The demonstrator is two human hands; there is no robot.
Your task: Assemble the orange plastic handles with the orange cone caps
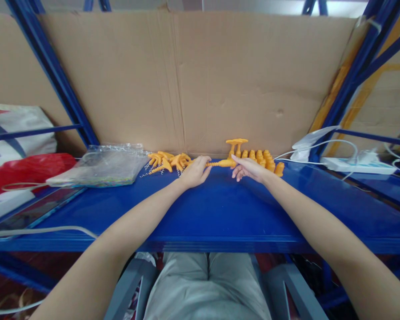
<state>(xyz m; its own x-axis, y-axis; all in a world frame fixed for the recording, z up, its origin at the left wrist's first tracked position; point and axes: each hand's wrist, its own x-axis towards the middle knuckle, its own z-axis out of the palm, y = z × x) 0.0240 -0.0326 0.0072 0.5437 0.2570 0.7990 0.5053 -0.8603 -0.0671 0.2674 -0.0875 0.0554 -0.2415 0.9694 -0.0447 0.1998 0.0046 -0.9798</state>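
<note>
An orange plastic piece with a twisted, screw-like shaft (222, 163) lies level between my two hands, just above or on the blue shelf top. My left hand (196, 172) is closed around its left end, thumb and forefinger at the twisted part. At the thicker right end, my right hand (248, 170) has its thumb above and its fingers curled loosely below. Left of my left hand is a pile of orange handles with metal spirals (165, 162). Behind my right hand stand an orange T-topped piece (236, 142) and rows of ribbed orange pieces (260, 156).
Clear plastic bags (103, 166) lie at left, near a red bag (30, 171) and a dark flat panel (40, 209). A power strip (356, 165) with white cables is at right. Cardboard (253, 80) backs the blue shelf (213, 209); blue posts (53, 71) rise beside it.
</note>
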